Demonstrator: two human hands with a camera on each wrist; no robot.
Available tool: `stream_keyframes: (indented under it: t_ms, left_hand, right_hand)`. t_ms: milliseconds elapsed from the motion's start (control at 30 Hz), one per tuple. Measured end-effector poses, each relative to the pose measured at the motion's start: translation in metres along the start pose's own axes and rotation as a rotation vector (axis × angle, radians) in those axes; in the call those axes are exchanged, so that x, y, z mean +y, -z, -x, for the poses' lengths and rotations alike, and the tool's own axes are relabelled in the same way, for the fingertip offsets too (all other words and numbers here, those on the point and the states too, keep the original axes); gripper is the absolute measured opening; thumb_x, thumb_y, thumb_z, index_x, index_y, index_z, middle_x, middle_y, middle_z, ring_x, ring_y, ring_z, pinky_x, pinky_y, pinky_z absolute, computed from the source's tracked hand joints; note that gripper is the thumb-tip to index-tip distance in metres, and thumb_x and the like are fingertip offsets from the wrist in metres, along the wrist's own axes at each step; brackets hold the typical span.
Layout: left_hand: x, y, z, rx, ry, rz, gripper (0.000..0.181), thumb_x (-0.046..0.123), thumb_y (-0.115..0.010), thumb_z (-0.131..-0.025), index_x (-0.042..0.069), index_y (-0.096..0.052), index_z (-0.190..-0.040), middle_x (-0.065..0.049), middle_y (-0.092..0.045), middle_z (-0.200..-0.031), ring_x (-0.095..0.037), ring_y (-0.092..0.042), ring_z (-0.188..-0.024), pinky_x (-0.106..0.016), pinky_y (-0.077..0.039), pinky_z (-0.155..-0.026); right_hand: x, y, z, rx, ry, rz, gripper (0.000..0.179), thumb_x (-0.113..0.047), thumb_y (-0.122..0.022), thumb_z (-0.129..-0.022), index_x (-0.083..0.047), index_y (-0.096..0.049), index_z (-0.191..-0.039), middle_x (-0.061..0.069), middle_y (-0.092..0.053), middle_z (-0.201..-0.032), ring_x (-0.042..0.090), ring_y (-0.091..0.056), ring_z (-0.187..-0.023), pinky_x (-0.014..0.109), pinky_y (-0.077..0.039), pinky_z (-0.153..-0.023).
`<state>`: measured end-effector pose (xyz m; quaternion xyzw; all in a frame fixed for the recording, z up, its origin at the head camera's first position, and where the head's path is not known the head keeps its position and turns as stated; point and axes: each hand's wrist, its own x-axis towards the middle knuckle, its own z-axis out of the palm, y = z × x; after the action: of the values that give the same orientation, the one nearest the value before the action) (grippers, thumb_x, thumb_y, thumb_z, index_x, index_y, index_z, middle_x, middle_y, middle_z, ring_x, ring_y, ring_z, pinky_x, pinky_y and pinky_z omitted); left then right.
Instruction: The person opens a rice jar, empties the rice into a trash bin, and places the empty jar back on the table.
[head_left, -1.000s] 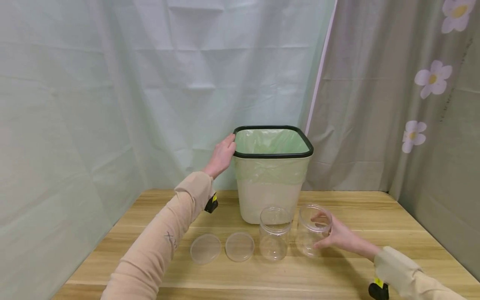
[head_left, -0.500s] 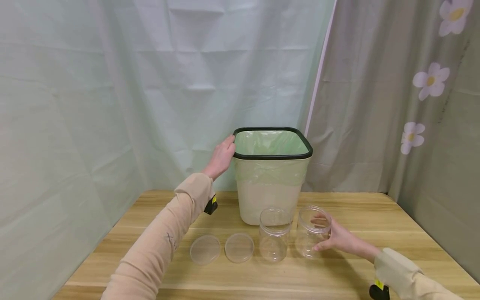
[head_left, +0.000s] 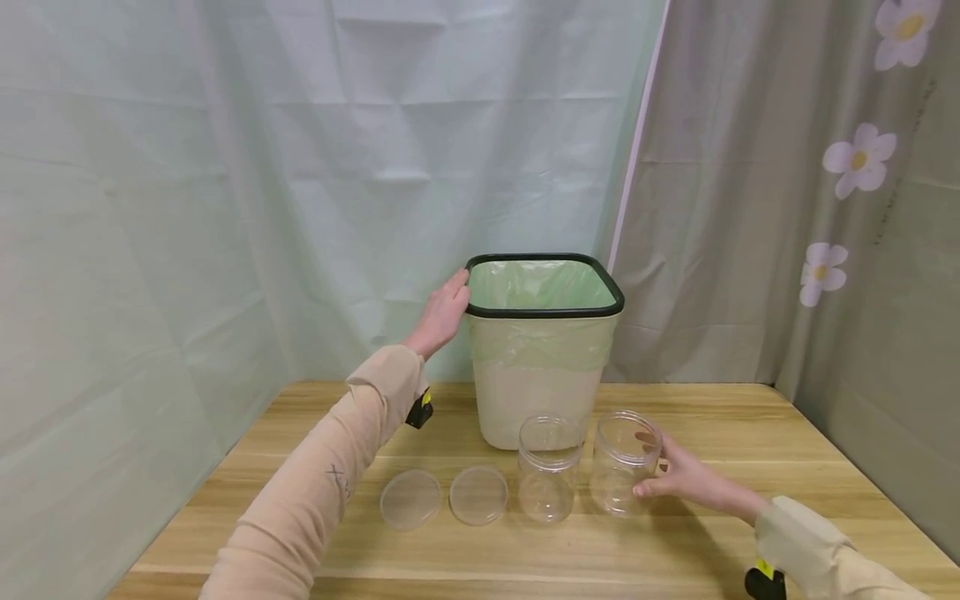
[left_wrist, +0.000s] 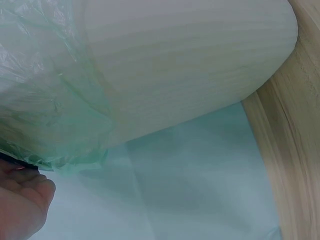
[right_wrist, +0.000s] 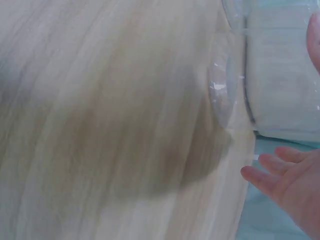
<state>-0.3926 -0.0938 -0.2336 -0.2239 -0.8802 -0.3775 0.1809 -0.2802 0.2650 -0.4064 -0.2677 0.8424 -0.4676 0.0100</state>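
My left hand (head_left: pixel 441 315) holds the black rim (head_left: pixel 546 313) of a cream trash can (head_left: pixel 532 392) at its left corner; its fingertips are partly hidden. A green plastic bag lines the can and folds over its outside. Two clear plastic jars stand upright in front of it without lids: a left jar (head_left: pixel 547 492) and a right jar (head_left: pixel 617 483). My right hand (head_left: pixel 686 479) is around the right side of the right jar, thumb in front, fingers behind. In the right wrist view, its fingers (right_wrist: pixel 272 170) are spread and apart from the jar.
Two flat round clear lids, a left lid (head_left: pixel 411 498) and a right lid (head_left: pixel 478 495), lie on the wooden table (head_left: pixel 450 567) left of the jars. Pale curtains (head_left: pixel 360 167) hang behind and at both sides of the table.
My right hand has loosened and drawn slightly right, its thumb backing off the right jar. The left hand, trash can, jars and lids stay in place.
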Motion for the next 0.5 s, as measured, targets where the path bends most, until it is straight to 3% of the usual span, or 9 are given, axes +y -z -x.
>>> stream_keyframes:
  t_ms: [167, 333, 500]
  left_hand:
    - [-0.002, 0.002, -0.001, -0.020, 0.018, 0.010, 0.051, 0.024, -0.022, -0.097, -0.004, -0.021, -0.140, -0.013, -0.017, -0.146, -0.023, -0.014, -0.132, -0.027, -0.010, -0.104]
    - [-0.006, 0.004, 0.001, -0.028, 0.034, 0.008, 0.060, 0.039, -0.018, -0.099, -0.004, -0.017, -0.141, -0.015, -0.015, -0.146, -0.025, -0.011, -0.132, -0.031, -0.008, -0.105]
    - [-0.016, 0.007, 0.006, -0.007, 0.057, 0.031, 0.065, 0.044, -0.015, -0.098, -0.005, -0.020, -0.140, -0.018, -0.018, -0.145, -0.027, -0.013, -0.132, -0.034, -0.008, -0.105]
  right_hand:
    - [-0.007, 0.010, 0.002, 0.003, 0.003, 0.030, 0.096, -0.011, -0.071, -0.076, 0.009, -0.001, -0.138, 0.040, -0.019, -0.132, 0.056, -0.022, -0.117, 0.066, -0.025, -0.086]
    - [-0.012, 0.019, 0.001, 0.042, 0.002, 0.074, 0.080, -0.012, -0.060, -0.086, 0.007, -0.004, -0.140, 0.039, -0.023, -0.131, 0.055, -0.025, -0.116, 0.064, -0.029, -0.086]
    - [-0.015, 0.028, -0.003, 0.068, 0.005, 0.055, 0.066, -0.014, -0.048, -0.093, 0.006, -0.006, -0.140, 0.040, -0.023, -0.131, 0.055, -0.024, -0.117, 0.063, -0.031, -0.085]
